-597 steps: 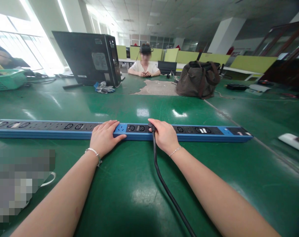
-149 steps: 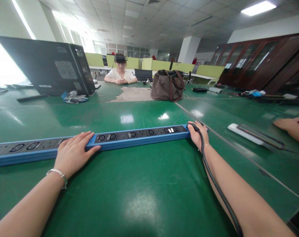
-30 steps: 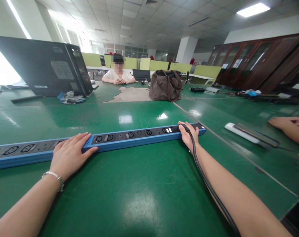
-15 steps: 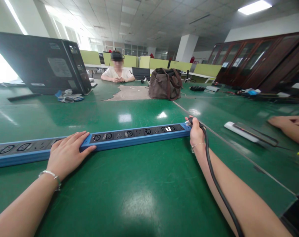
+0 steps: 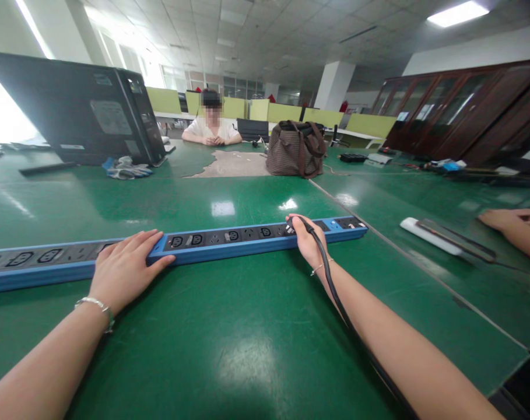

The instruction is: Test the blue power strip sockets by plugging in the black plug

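Observation:
A long blue power strip (image 5: 230, 252) with a black face and several sockets lies across the green table. My left hand (image 5: 127, 262) rests over the strip left of its middle, fingers lying across the top and the thumb along the front side. In my right hand (image 5: 306, 236) is a black power plug (image 5: 291, 226), pinched between thumb and fingers, its metal prongs showing. The plug is over the right part of the strip; I cannot tell whether it touches a socket. Its black cable (image 5: 330, 291) runs back along my right forearm.
A black computer tower (image 5: 102, 111) stands back left, with work gloves (image 5: 127, 168) before it. A brown bag (image 5: 296, 149) sits at the back near a seated person (image 5: 212, 128). At right lie a white bar-shaped object (image 5: 431, 236) and another person's hands (image 5: 509, 220).
My right hand has moved left along the strip with the plug, from near its right end, which now shows. My left hand stays on the strip.

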`<state>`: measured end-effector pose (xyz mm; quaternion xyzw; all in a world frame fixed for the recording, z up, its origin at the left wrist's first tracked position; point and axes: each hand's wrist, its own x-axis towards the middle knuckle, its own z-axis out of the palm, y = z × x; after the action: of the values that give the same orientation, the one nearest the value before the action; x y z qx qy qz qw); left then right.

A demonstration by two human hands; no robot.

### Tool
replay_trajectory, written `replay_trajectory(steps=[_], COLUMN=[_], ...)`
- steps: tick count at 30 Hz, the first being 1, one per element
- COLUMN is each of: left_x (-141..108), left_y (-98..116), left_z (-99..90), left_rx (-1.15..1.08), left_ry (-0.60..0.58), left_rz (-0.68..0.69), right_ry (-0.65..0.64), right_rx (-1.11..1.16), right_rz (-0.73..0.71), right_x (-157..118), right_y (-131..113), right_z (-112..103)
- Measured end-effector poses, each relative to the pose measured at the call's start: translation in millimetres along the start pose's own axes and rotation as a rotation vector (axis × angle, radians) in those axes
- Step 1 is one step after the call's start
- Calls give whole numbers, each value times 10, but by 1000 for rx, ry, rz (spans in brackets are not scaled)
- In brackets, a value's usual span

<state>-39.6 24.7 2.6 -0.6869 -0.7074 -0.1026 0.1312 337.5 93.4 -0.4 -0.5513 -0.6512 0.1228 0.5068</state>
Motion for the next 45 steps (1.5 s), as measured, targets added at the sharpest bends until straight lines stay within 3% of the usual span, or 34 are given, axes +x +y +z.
replay_trajectory(steps=[5, 13, 28, 38, 45], left_x=[-1, -1, -3, -14, -5], left_y=[11, 7, 18, 24, 21], left_z=[-14, -12, -11, -20, -21], left_rx=[-14, -35, -5, -28, -80], left_ry=[-8, -8, 5, 28, 30], left_rz=[-5, 2, 6, 9, 13], right_ry=[-17, -6, -119, -48, 2], right_rx=[-227, -241, -372, -517, -468], right_rz=[-32, 5, 98, -101, -63], right_x=[-56, -52, -9, -92, -161], right_y=[-146, -160, -222, -192, -141], right_z=[132, 140, 149, 205, 241])
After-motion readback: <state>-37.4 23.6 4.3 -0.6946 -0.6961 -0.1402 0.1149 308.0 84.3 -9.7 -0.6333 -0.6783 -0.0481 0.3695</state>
